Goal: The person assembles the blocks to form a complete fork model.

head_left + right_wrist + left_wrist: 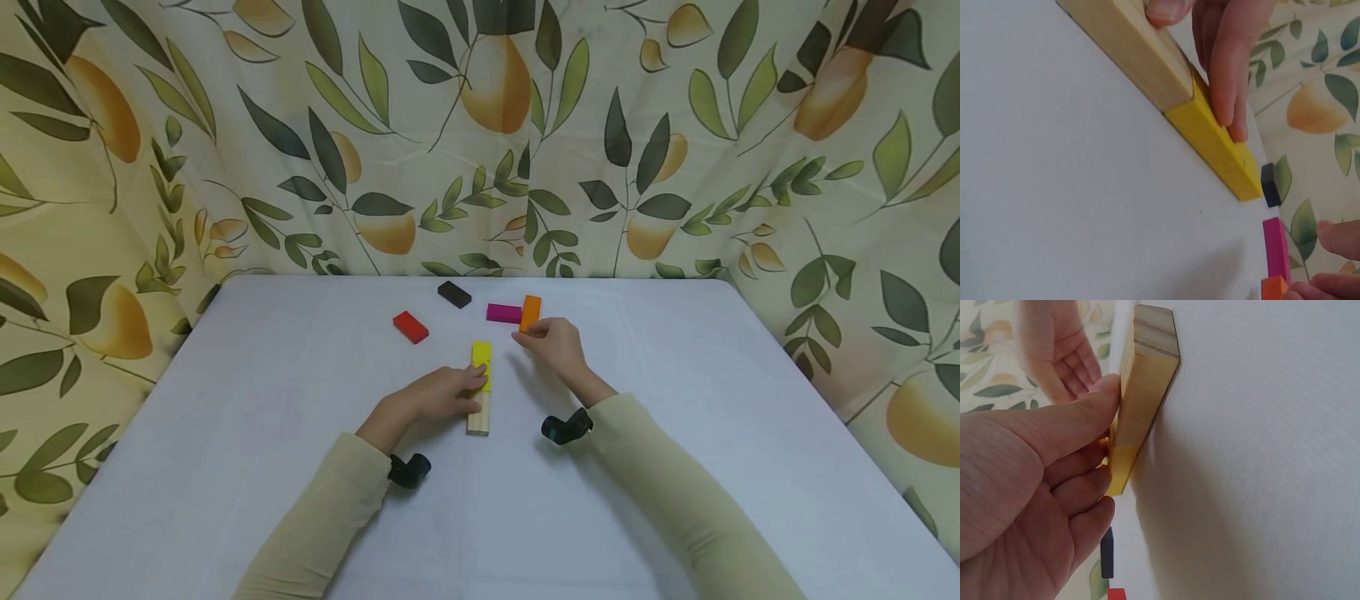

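Observation:
My left hand (442,393) rests on two blocks set end to end. Its fingers lie on the yellow block (1213,144), and its thumb touches the plain wood block (1147,394). Farther right, my right hand (558,343) is at the near end of an orange block (531,312). In the right wrist view its thumb stands apart from the block, while the other fingertips are beside it; firm contact cannot be made out. The orange block's left side meets the end of a magenta block (503,313).
A red block (411,327) and a black block (454,294) lie separately on the white tabletop (262,433), beyond my left hand. Patterned cloth (450,183) hangs behind the table and along both sides.

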`<action>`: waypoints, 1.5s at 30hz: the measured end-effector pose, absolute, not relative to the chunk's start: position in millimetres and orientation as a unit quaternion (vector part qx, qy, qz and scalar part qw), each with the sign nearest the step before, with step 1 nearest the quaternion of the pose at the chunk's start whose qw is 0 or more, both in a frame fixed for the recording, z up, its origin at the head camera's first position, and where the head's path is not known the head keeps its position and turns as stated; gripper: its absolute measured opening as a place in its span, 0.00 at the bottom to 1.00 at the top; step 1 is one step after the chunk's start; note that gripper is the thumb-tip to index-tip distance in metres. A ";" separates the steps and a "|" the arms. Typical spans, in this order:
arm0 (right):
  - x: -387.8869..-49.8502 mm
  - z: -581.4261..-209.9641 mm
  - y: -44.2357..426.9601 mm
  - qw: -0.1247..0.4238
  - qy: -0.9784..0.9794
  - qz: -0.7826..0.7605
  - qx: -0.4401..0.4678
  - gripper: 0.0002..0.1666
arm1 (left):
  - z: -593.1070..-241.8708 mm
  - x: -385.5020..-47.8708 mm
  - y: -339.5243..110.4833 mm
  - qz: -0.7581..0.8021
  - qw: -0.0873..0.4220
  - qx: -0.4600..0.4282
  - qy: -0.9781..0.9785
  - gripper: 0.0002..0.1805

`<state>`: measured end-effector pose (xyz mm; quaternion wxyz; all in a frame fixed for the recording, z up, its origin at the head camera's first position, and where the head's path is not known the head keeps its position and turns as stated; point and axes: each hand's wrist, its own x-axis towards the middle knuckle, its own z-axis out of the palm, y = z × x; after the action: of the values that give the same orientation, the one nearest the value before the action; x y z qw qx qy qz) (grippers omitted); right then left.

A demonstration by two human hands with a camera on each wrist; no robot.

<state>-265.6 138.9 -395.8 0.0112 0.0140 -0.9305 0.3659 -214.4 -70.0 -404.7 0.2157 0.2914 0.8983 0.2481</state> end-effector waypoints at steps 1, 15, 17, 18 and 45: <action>-267.1 -395.8 139.1 0.015 -0.932 0.362 0.015 0.23 | -404.8 -214.3 -70.2 0.249 0.214 0.291 0.899 0.30; -289.6 -398.5 141.4 -0.004 -0.943 0.330 -0.035 0.26 | -405.9 -213.8 -71.8 0.266 0.215 0.291 0.894 0.30; -293.9 -399.7 142.6 -0.019 -0.943 0.329 -0.049 0.26 | -405.6 -213.9 -72.0 0.268 0.216 0.289 0.893 0.30; -295.9 -400.2 142.9 -0.026 -0.942 0.329 -0.056 0.27 | -405.5 -214.0 -72.0 0.269 0.217 0.289 0.893 0.30; -304.2 -407.3 140.7 -0.053 -0.961 0.271 -0.030 0.26 | -406.6 -215.9 -70.2 0.247 0.218 0.289 0.899 0.29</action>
<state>-304.2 140.7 -407.3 -0.0529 -0.0298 -0.9607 0.2709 -215.9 -70.2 -406.6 0.2183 0.2895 0.8985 0.2474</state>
